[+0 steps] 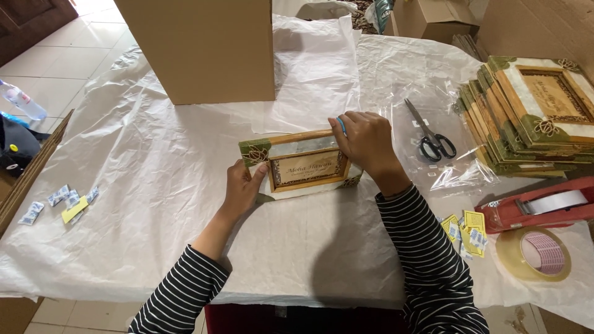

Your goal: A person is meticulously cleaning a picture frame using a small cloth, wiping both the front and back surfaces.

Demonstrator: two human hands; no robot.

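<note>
White-papered table (pixel 154 204): both hands' fingers (pixel 247 179) closed on the picture frame (pixel 303 166) between them.

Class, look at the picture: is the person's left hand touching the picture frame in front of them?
Touching. The head view shows the left hand gripping the frame's left edge, thumb pressed on its front; no gap shows.

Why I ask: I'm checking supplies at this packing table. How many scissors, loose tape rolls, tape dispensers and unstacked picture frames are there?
Black-handled metal scissors: 1
Loose roll of clear tape: 1
Red tape dispenser: 1
Green-cornered wooden picture frame, unstacked: 1
Total: 4
</note>
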